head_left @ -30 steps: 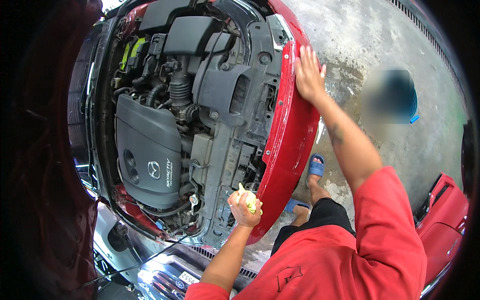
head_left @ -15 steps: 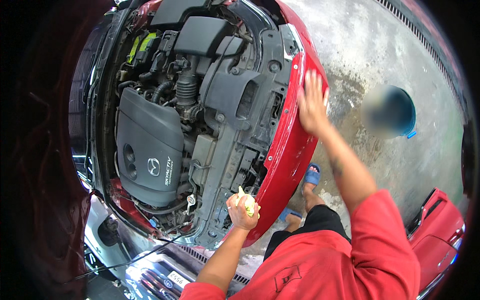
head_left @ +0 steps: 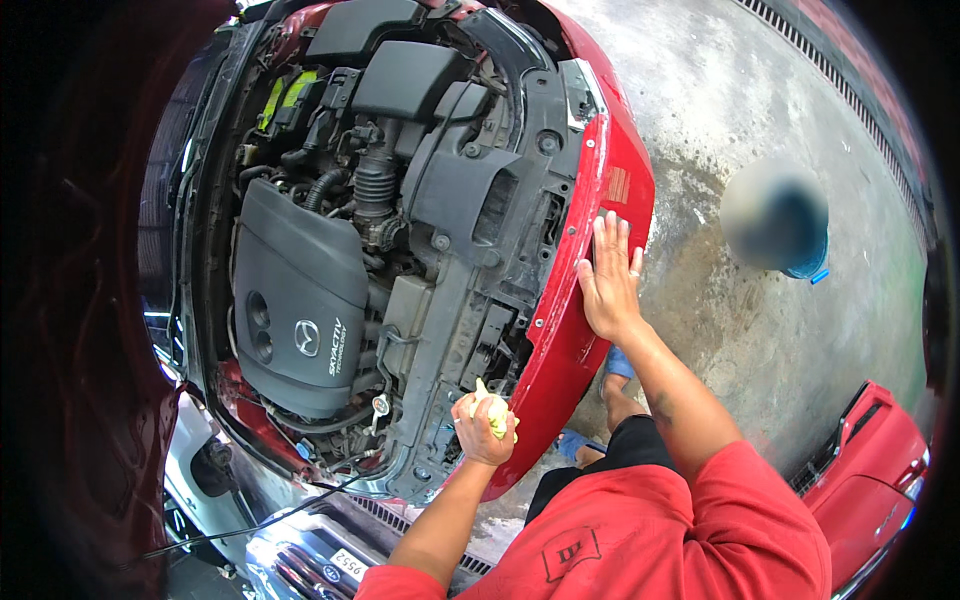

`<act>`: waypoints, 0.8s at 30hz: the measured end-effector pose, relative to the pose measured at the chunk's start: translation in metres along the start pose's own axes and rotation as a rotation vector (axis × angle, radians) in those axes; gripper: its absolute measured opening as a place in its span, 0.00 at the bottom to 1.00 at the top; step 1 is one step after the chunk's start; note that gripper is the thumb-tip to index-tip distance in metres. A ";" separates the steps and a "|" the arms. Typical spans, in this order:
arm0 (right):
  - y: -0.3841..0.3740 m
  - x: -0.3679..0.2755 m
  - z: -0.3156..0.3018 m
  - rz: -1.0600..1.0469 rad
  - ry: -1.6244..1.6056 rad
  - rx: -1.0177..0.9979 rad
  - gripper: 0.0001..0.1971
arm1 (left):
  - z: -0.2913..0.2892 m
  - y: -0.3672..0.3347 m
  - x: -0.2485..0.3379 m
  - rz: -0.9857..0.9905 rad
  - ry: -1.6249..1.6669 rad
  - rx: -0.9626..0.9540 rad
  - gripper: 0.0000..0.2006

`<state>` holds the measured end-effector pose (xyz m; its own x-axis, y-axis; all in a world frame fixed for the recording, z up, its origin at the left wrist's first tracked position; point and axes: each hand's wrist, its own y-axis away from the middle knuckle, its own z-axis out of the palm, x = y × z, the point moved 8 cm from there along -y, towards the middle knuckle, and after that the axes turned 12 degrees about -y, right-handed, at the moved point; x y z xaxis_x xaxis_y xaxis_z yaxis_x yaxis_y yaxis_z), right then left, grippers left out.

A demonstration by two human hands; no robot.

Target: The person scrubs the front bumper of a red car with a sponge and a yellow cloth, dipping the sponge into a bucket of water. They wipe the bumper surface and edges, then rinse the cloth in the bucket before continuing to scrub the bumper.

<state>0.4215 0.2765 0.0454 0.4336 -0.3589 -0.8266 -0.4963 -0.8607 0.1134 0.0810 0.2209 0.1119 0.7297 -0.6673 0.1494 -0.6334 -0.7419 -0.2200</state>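
My right hand point(head_left: 612, 288) lies flat on the red front bumper point(head_left: 562, 378) of a car, fingers stretched out toward its far end. A dark edge shows beside the fingers; whether it is a shadow or something under the palm I cannot make out. At the bumper's near end, my left hand point(head_left: 474, 436) is closed around a crumpled pale yellow cloth point(head_left: 495, 412), held over the edge of the engine bay. Part of the cloth sticks out above the fist.
The open engine bay, with its black engine cover point(head_left: 300, 290), fills the left. A blue bucket point(head_left: 815, 250), partly blurred, stands on the concrete floor point(head_left: 720, 330) at right. Another red car part point(head_left: 868, 465) lies at lower right. Behind my left arm is a silvery-blue car point(head_left: 300, 550).
My right hand has slid along the bumper toward me, staying flat. The left hand keeps its grip on the cloth, almost unmoved.
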 end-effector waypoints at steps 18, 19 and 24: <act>-0.004 0.024 -0.023 -0.043 -0.073 0.234 0.35 | 0.001 0.003 -0.001 0.018 0.016 0.005 0.28; -0.053 0.065 -0.051 -0.084 -0.093 0.312 0.34 | 0.005 -0.004 0.008 0.048 0.039 0.015 0.28; -0.153 0.109 -0.091 -0.073 0.029 0.177 0.32 | 0.007 0.008 0.003 0.057 -0.002 0.036 0.28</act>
<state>0.6130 0.3361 -0.0118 0.4930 -0.3104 -0.8128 -0.5864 -0.8087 -0.0468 0.0798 0.2139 0.1041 0.6933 -0.7080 0.1342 -0.6641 -0.7001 -0.2625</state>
